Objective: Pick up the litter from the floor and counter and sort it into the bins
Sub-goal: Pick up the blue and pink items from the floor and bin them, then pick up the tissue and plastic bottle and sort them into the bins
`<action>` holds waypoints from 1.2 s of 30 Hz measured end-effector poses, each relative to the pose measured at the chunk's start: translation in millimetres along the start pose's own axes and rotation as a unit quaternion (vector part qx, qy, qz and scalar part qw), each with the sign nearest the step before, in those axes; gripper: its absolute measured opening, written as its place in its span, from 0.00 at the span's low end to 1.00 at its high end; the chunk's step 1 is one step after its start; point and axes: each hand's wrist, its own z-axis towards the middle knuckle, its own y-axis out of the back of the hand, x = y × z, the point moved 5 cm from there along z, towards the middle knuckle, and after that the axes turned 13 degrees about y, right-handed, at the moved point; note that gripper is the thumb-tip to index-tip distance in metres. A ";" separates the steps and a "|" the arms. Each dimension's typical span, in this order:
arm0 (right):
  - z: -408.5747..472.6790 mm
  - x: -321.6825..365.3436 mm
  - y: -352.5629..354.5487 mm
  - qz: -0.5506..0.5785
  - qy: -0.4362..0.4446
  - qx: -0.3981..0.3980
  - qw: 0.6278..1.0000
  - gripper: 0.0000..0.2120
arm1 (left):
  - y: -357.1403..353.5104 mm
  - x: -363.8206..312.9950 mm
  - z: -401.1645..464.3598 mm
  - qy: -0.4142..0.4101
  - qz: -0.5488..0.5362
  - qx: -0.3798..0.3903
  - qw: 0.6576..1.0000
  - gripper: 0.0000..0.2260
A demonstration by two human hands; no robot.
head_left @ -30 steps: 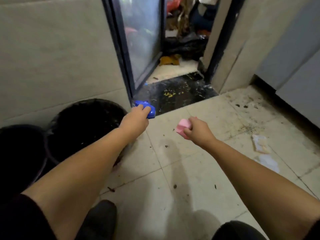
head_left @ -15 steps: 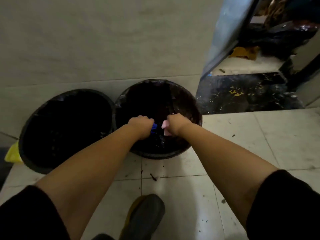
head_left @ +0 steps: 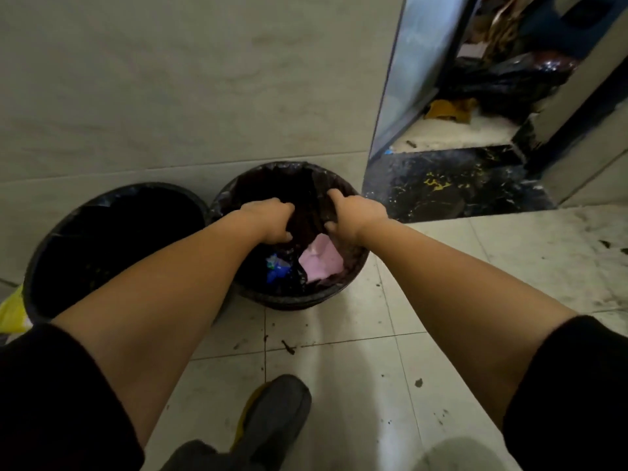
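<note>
- Now over the right bin [head_left: 353, 266], both hands curled with nothing visibly in them: left hand [head_left: 268, 220] half-closed above the middle, right hand [head_left: 353, 215] beside it toward the doorway side; cannot tell whether either touches the liner [head_left: 306, 205]
- Pink paper [head_left: 319, 261] and blue scrap [head_left: 277, 270] lying inside that bin, near its front wall
- Best to let go fully and lift straight up; avoid snagging the liner
- Left bin [head_left: 51, 253] just beside; keep sorted kinds apart
</note>
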 end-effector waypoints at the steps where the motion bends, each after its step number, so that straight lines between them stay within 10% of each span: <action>1: -15.4 -8.5 13.0 0.000 -0.012 -0.022 1.000 0.28 | 14.8 -10.9 -7.0 -0.010 -0.001 -0.024 1.000 0.23; 9: -225.0 -144.5 36.8 0.029 -0.212 -0.091 0.973 0.25 | 74.3 -204.4 -75.8 -0.158 0.031 -0.110 0.981 0.21; 20: -575.4 -255.1 -74.0 0.101 -0.506 -0.043 0.855 0.23 | -25.2 -516.8 -230.0 -0.439 0.136 -0.053 0.886 0.24; 30: -708.3 -200.8 -293.7 0.268 -0.620 0.052 0.736 0.35 | -226.6 -614.3 -249.3 -0.542 0.254 0.002 0.801 0.25; 36: -720.1 -176.6 -373.1 0.265 -0.631 0.115 0.720 0.34 | -288.3 -639.7 -228.1 -0.501 0.239 -0.015 0.832 0.33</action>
